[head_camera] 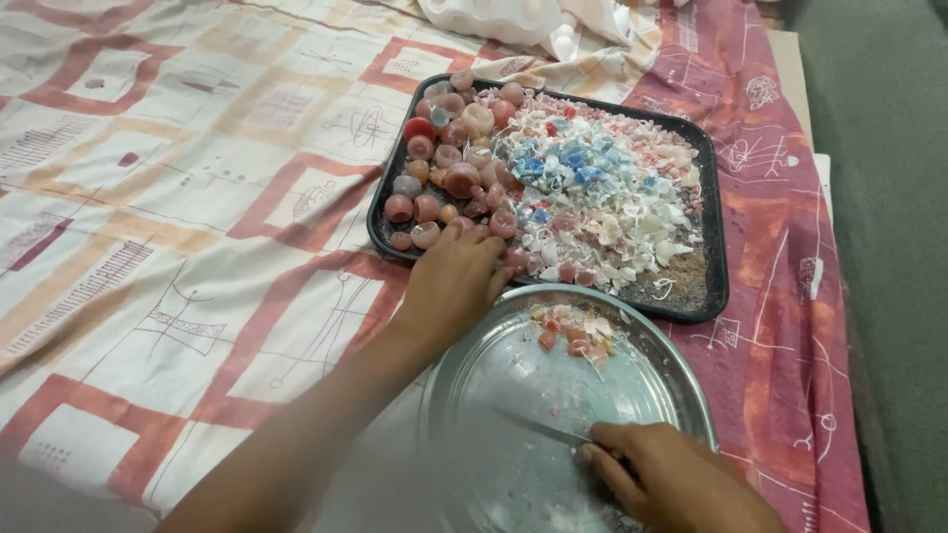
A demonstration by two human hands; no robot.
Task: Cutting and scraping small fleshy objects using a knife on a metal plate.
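A black rectangular tray (pixel 713 265) holds several whole pink and red dyed eggshells (pixel 449 176) on its left side and a heap of broken white, pink and blue shell bits (pixel 602 202) on its right. My left hand (pixel 452 284) reaches over the tray's near edge, fingertips at the whole shells; whether it grips one is hidden. Below sits a round steel plate (pixel 667 370) with a small pile of shell pieces (pixel 573 334). My right hand (pixel 664 482) rests in the plate, closed around a knife (pixel 538 426) whose blade points left.
Everything lies on a patterned cloth (pixel 188 217) of cream and red squares. A white moulded egg carton (pixel 513 18) sits at the top edge. A green surface (pixel 884 197) runs along the right side beyond the cloth.
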